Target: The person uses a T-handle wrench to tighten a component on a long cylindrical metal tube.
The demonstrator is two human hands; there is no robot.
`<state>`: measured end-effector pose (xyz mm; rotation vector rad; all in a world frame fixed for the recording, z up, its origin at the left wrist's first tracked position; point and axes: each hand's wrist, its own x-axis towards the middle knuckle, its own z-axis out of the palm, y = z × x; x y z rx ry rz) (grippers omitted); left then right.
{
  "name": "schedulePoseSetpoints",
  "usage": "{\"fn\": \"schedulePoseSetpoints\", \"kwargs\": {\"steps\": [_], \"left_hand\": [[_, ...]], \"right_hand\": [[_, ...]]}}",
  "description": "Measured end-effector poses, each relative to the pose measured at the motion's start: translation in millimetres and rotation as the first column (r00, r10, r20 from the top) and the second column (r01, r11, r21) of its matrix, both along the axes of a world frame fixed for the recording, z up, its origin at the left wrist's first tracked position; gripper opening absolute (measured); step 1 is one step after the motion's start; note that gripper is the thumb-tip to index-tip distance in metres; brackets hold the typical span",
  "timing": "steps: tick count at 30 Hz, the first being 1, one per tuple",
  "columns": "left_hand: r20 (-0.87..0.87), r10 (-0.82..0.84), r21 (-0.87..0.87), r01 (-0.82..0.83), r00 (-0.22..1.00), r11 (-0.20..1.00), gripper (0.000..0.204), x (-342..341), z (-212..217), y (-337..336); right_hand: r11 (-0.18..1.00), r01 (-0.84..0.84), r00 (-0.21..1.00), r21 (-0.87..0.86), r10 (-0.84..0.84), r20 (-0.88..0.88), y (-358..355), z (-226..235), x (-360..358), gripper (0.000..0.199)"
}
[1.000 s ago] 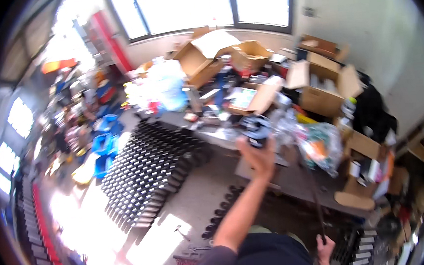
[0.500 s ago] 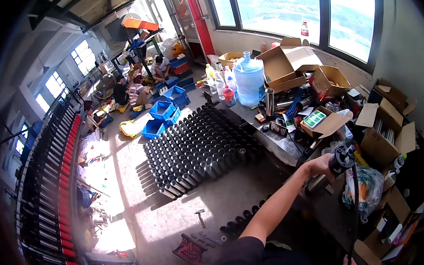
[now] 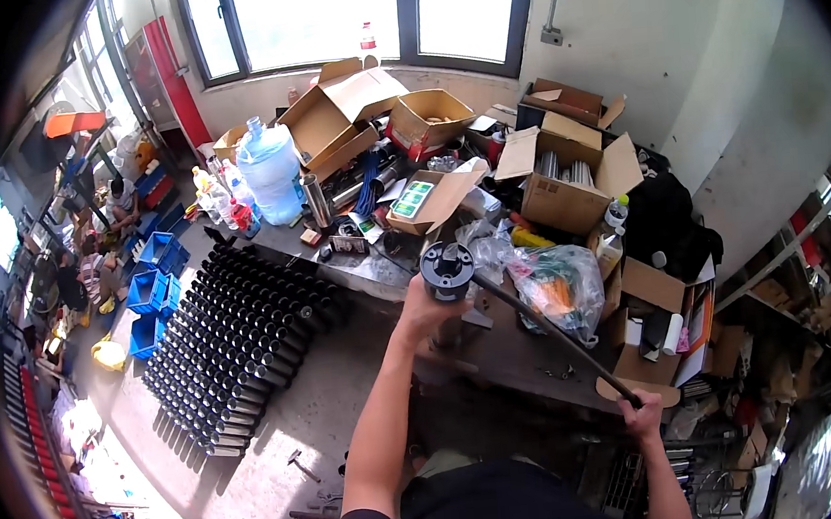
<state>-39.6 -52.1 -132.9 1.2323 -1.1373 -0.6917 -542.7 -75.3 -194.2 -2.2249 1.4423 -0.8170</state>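
Note:
My left hand [image 3: 427, 311] is wrapped round a black cylinder with a round, holed metal top [image 3: 447, 269], which stands upright at the bench's near edge. A long dark bar [image 3: 560, 340] slants from beside that top toward the lower right. Its near end is gripped by my right hand [image 3: 643, 411], fingers closed. Whether the bar's far end is fixed to the cylinder or only touches it, I cannot tell. Just right of the cylinder lies a clear plastic bag [image 3: 559, 287] with orange and green contents.
Across the bench stand open cardboard boxes [image 3: 567, 201], a large blue water bottle [image 3: 270, 173] and small bottles [image 3: 241, 215]. Rows of black tubes [image 3: 245, 331] cover floor at the left, near blue crates [image 3: 148, 292] and a hammer [image 3: 303, 465]. Several people sit farther off.
The view has swung right, bringing the bench to the middle. My right hand and the bar's near end have come up from the lower edge; my left hand still holds the black cylinder.

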Motion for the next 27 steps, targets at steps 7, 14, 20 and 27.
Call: {"fn": "schedulePoseSetpoints", "kwargs": {"steps": [7,14,20,27], "left_hand": [[-0.186,-0.263,0.041,0.275,0.947,0.961,0.058,36.1,5.6,7.3],[0.085,0.247,-0.326,-0.207,0.965,0.922,0.076,28.1,-35.2,-13.6],[-0.097,0.357,-0.205,-0.370,0.929,0.906,0.046,3.0,-23.8,12.8],[-0.141,0.423,-0.063,-0.435,0.895,0.898,0.074,7.3,-45.2,-12.2]], "right_hand": [[0.989,-0.098,0.991,-0.110,0.107,0.077,-48.6,97.5,89.3,0.023],[0.472,-0.875,0.477,-0.108,0.878,-0.032,96.8,142.7,253.6,0.041],[-0.336,-0.899,-0.102,-0.281,0.785,-0.611,123.6,230.0,397.3,0.011],[0.091,-0.956,0.258,-0.279,0.713,-0.652,56.8,152.7,654.2,0.026]]}}
